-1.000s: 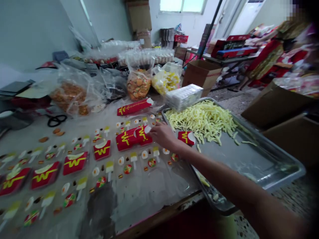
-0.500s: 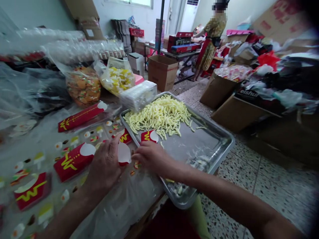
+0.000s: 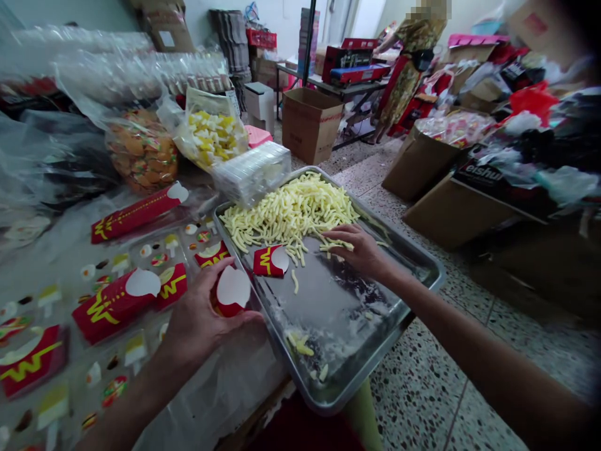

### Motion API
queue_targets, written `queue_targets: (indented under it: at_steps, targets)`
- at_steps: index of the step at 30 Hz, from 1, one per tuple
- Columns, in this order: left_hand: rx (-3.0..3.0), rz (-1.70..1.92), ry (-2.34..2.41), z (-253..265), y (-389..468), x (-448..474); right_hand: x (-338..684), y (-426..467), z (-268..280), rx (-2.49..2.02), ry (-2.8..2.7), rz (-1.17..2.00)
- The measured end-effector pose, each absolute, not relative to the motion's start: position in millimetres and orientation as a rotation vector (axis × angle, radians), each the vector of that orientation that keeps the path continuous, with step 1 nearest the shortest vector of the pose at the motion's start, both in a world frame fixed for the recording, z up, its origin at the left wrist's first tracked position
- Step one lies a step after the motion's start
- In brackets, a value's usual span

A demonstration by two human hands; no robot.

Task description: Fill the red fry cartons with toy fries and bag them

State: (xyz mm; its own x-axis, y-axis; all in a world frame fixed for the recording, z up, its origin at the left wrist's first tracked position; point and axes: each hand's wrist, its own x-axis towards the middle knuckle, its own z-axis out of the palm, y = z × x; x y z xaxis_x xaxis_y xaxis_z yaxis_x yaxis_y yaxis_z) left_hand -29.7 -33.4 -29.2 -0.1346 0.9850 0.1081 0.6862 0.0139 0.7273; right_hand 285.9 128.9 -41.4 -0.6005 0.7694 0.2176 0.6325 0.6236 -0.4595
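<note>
My left hand (image 3: 201, 313) is curled around a small red fry box (image 3: 233, 289) with a white inner back, held upright just left of the metal tray (image 3: 375, 341). My right hand (image 3: 359, 250) is over the tray, fingers stretched out and apart, touching a few loose toy fries (image 3: 331, 245) at the edge of the pale yellow pile (image 3: 300, 203). Another red fry box with a yellow zigzag mark (image 3: 268, 262) lies in the tray beside the pile. More red boxes lie on the table, including a flat stack (image 3: 115, 305) left of my left hand.
A clear plastic pack (image 3: 253, 172) overlaps the tray's far left corner. Behind stand a bag of toy burgers (image 3: 141, 150) and a bag of yellow-white pieces (image 3: 213, 134). Cardboard boxes (image 3: 312, 128) stand on the speckled floor (image 3: 404, 388). A person (image 3: 413, 56) stands at the back.
My right hand has left the fry box beside my left hand and moved right and away to the fries. My left hand still holds the box. The view has shifted slightly.
</note>
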Motion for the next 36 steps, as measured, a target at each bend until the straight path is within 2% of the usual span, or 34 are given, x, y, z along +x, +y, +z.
queue_targets:
  at_steps: [4, 8, 17, 20, 24, 26, 29, 32, 36]
  targets:
    - [1.850, 0.926, 1.806, -32.7, -23.4, -17.4, 249.5, 120.1, -45.5, -1.201, -2.433, 0.476]
    - [1.888, 0.874, 1.859, -30.0, -24.3, -23.1, 214.2, 120.0, -50.2, -1.308, -2.549, 0.271]
    - [1.974, 0.843, 1.774, -33.9, -19.0, -6.1, 202.5, 115.0, -49.9, -1.399, -2.840, 0.161]
    - [2.062, 0.716, 1.775, -33.3, -11.3, 8.8, 208.3, 115.9, -51.9, -1.491, -2.831, 0.137]
    - [2.226, 0.436, 1.865, -22.7, 4.1, 29.1, 233.1, 113.0, -46.5, -1.476, -2.711, 0.324]
    - [2.350, 0.291, 1.857, -17.4, 17.7, 37.5, 245.3, 105.5, -36.8, -1.379, -2.698, 0.358]
    - [2.500, 0.147, 1.673, -18.6, 43.5, 47.6, 254.4, 90.1, -17.0, -1.006, -2.883, 0.305]
    - [2.419, 0.257, 1.317, -32.1, 62.2, 59.1, 256.5, 77.7, -4.0, -0.682, -3.009, 0.253]
    - [1.954, 0.713, 1.036, -56.0, 51.1, 87.8, 262.3, 61.2, -11.1, -0.961, -2.596, 0.468]
